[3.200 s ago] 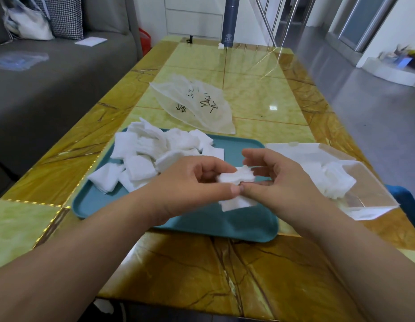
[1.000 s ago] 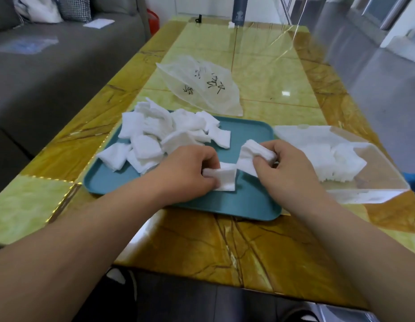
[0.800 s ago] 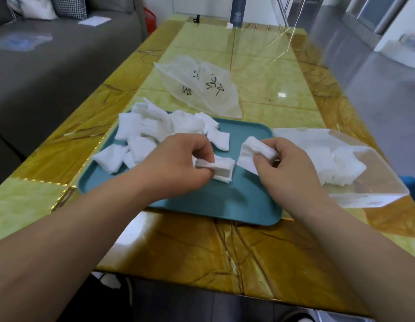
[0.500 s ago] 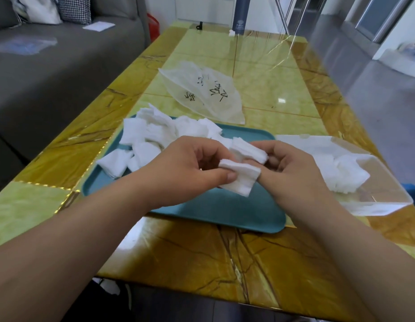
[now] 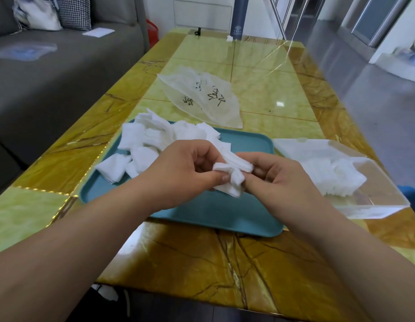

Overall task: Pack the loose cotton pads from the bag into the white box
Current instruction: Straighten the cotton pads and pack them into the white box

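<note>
Above the teal tray (image 5: 201,214) my left hand (image 5: 185,173) and my right hand (image 5: 278,180) meet, both pinching a small bunch of white cotton pads (image 5: 233,174). A loose heap of cotton pads (image 5: 148,145) lies on the tray's far left part. To the right of the tray stands the box (image 5: 369,182), clear-walled with a white lid part at its far side, and it holds a layer of pads (image 5: 331,175). The flat, translucent bag (image 5: 201,98) with dark print lies on the table beyond the tray.
The glossy yellow-brown table (image 5: 201,263) carries everything. A dark blue bottle (image 5: 237,17) stands at its far end. A grey sofa (image 5: 51,70) runs along the left. Grey floor lies to the right, with a blue object (image 5: 413,198) just past the box.
Each hand held its own pads over the tray a second ago. They have since come together, and both now pinch one combined bunch, lifted slightly above the tray.
</note>
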